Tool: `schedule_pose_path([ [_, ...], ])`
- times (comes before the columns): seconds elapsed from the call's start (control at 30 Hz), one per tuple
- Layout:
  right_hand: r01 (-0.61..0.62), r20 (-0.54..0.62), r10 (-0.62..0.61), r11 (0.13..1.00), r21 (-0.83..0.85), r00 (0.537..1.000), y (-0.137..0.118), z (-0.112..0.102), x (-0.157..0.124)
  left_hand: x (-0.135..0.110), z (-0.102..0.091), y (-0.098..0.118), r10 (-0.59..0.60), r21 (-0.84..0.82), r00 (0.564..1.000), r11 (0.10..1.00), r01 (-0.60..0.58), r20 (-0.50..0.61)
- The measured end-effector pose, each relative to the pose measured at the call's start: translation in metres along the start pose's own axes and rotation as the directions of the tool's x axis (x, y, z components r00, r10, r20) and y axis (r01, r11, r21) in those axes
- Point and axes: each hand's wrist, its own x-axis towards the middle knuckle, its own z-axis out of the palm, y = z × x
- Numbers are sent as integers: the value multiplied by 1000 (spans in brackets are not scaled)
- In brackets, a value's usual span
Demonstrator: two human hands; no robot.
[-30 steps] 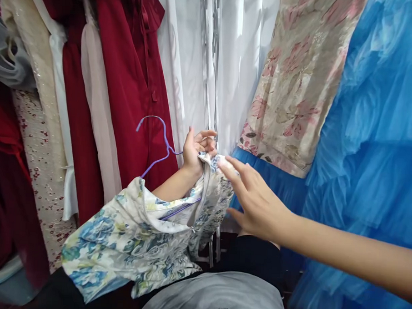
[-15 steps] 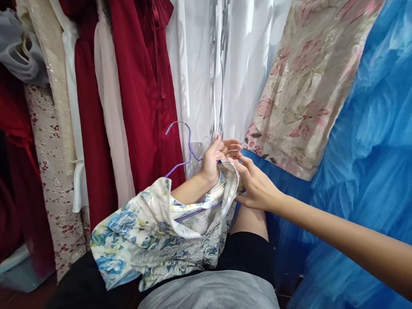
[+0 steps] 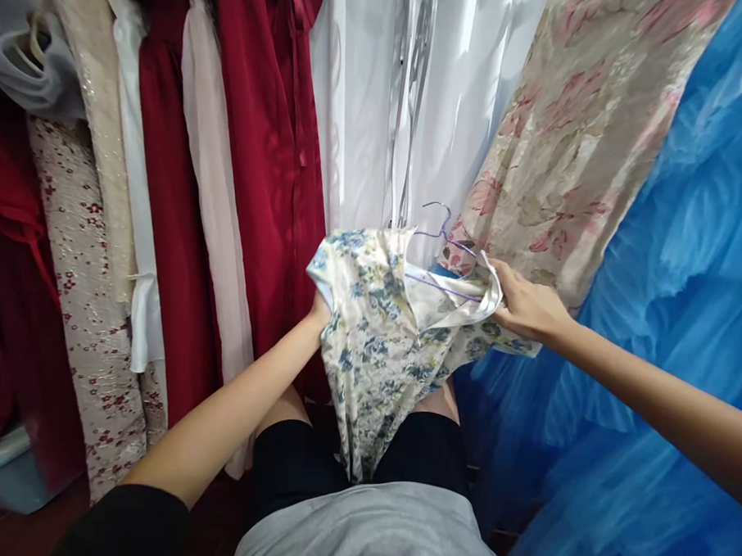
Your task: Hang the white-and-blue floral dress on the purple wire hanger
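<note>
A white blouse with blue and yellow flowers (image 3: 374,335) hangs over my lap on a thin purple hanger (image 3: 448,288). The hanger's hook sticks up beyond the white-lined neckline, and its bar shows through the opening. My right hand (image 3: 526,305) is closed on the blouse at the right shoulder, beside the neckline. My left hand (image 3: 322,309) is at the left sleeve opening, its fingers hidden inside the cloth, so I cannot see whether they grip.
Dark red dresses (image 3: 266,142) and a pale pink one (image 3: 213,164) hang on the left. White cloth (image 3: 366,106) hangs ahead. A beige flowered garment (image 3: 586,140) and blue tulle (image 3: 664,324) fill the right. A plastic bin (image 3: 14,484) stands at lower left.
My left hand has come out of the neckline and moved left to the sleeve. The blouse is lifted and spread facing me. My right hand has moved right, and the hanger's hook with it.
</note>
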Motion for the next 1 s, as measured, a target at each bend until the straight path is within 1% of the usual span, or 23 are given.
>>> schedule_pose_path([
  [0.07,-50,33,51,998,-24,998,0,-3,9,4,-17,-4,11,-60,998,998,-8,56],
  [0.1,-60,46,61,998,-35,997,-3,-5,14,5,-24,-9,40,-70,997,997,-35,73],
  [0.17,-39,66,42,998,-50,997,-14,-6,24,6,-36,-23,99,-68,992,993,-94,80],
  [0.23,8,74,-4,998,-58,997,-27,-6,31,5,-47,-40,128,-7,991,992,-128,40],
  [0.3,47,74,-42,997,-65,996,-36,-3,34,3,-60,-57,115,71,993,991,-113,-18],
  [0.4,66,69,-61,996,-64,996,-39,1,30,-2,-78,-82,88,120,991,990,-76,-103],
  [0.47,58,59,-54,996,-68,997,-35,3,27,-4,-84,-96,61,139,986,989,-40,-157],
  [0.53,45,48,-41,995,-87,998,-32,2,27,-5,-85,-104,40,154,982,988,-11,-183],
  [0.6,40,50,-35,994,-103,998,-29,0,30,-4,-80,-107,36,167,983,986,-6,-178],
  [0.7,33,55,-27,994,-103,998,-28,-4,38,-1,-69,-101,47,180,988,984,-20,-150],
  [0.8,35,33,-32,995,-94,999,-29,-6,45,0,-62,-92,62,187,988,982,-35,-138],
  [0.9,34,27,-32,996,-84,999,-31,-5,46,-3,-62,-88,78,195,986,980,-49,-147],
  [1.0,64,21,-63,997,-52,998,-31,-4,41,-11,-67,-92,100,225,978,973,-57,-183],
])
